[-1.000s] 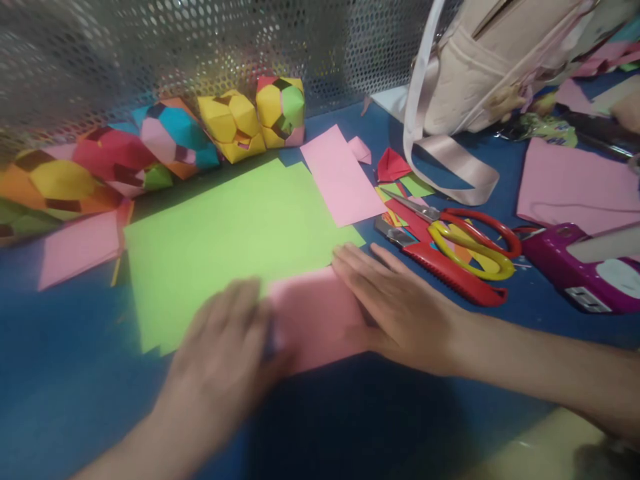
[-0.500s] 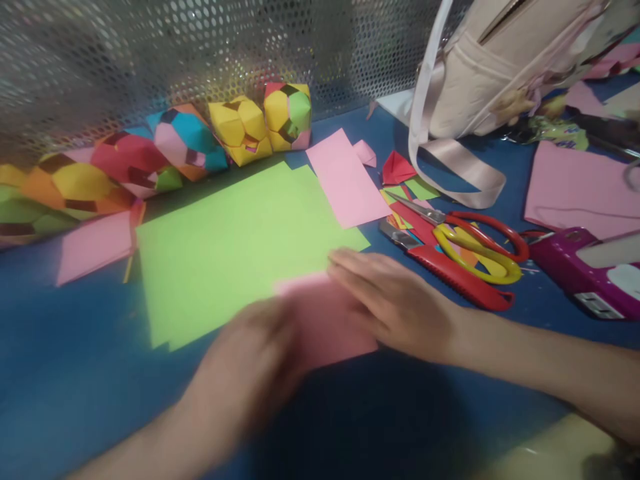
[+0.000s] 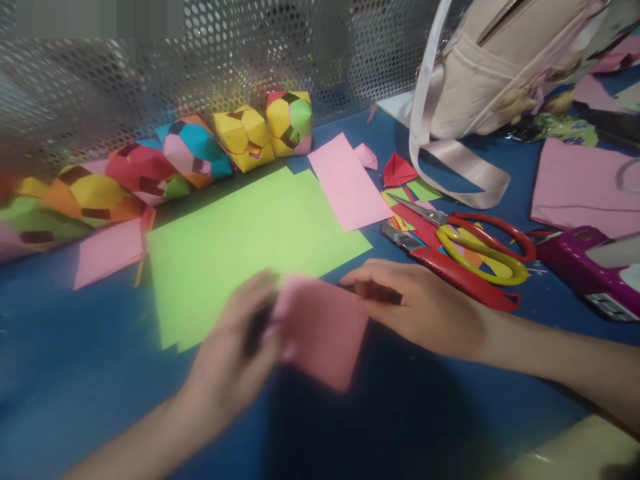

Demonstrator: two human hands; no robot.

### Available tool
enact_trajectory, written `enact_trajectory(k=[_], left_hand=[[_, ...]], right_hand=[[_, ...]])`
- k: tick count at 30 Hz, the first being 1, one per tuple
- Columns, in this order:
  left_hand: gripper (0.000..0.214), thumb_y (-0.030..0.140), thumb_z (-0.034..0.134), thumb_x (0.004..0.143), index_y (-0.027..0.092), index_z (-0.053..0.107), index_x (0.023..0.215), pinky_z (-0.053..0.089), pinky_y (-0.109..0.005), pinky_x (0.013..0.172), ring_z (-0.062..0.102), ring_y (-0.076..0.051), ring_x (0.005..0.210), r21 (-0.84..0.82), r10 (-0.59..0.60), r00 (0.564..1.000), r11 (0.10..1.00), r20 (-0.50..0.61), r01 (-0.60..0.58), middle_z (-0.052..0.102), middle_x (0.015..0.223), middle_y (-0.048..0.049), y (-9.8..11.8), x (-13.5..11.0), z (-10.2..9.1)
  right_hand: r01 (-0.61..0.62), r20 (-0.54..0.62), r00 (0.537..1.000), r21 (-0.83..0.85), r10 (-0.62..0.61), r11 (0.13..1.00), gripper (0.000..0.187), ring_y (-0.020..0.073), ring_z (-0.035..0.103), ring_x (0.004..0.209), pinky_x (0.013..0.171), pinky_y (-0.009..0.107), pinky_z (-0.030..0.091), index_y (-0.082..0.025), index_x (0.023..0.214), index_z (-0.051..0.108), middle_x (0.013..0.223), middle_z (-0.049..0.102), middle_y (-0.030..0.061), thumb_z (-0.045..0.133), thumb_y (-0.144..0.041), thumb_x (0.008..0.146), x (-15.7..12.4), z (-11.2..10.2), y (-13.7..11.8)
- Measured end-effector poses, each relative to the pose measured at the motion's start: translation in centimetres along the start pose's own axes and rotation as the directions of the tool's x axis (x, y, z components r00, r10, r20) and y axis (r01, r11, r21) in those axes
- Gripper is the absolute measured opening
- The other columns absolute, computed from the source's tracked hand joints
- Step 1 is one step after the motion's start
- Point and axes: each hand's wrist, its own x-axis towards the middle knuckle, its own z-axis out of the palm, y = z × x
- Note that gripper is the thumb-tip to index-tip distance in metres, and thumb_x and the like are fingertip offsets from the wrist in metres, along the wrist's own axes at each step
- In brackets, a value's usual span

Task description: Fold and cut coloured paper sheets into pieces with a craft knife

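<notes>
A square of pink paper (image 3: 325,330), smeared by motion, is between my two hands over the front of the blue table. My left hand (image 3: 237,343) is curled at its left edge, thumb and fingers around that side, though blur hides the exact contact. At the upper right corner, the thumb and bent fingers of my right hand (image 3: 407,303) grip the sheet. Just behind the hands lie overlapping light green sheets (image 3: 225,247). A pink paper rectangle (image 3: 347,183) rests partly on their right corner.
Several colourful folded-paper balls (image 3: 193,150) line the perforated metal panel (image 3: 340,47). Scissors (image 3: 480,250) and a red utility knife (image 3: 450,273) lie on paper scraps to the right. Farther right are a purple tool (image 3: 570,267), pink sheets (image 3: 580,187) and a pale bag (image 3: 480,80).
The pink paper has turned, its lower corner now pointing towards me. My left hand has opened out from over it to its left edge; my right hand has drawn slightly right.
</notes>
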Motion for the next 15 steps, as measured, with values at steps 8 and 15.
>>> enact_trajectory(k=[8, 15], left_hand=[[0.039, 0.037, 0.065, 0.081, 0.022, 0.056, 0.115, 0.059, -0.032, 0.072, 0.067, -0.02, 0.086, -0.252, -0.336, 0.937, 0.919, -0.092, 0.305, 0.067, 0.099, -0.0055, -1.3, 1.3, -0.1], [0.037, 0.046, 0.06, 0.083, 0.021, 0.062, 0.109, 0.053, -0.036, 0.074, 0.065, -0.02, 0.081, -0.129, -0.431, 0.898, 0.899, -0.086, 0.418, 0.069, 0.091, -0.0038, -2.1, 2.8, -2.4]], right_hand=[[-0.176, 0.009, 0.982, 0.377, 0.187, 0.909, 0.014, 0.0142, 0.069, 0.076, 0.068, 0.025, 0.058, -0.018, 0.094, 0.061, 0.083, 0.07, 0.0026, 0.055, -0.026, 0.085, 0.4, 0.7, -0.5], [0.126, -0.01, 0.988, -0.545, -0.157, 0.829, 0.025, 0.0329, 0.062, 0.107, 0.085, 0.047, 0.052, -0.016, 0.105, 0.064, 0.112, 0.066, 0.0152, 0.051, -0.03, 0.088, -0.4, -3.2, -0.2]])
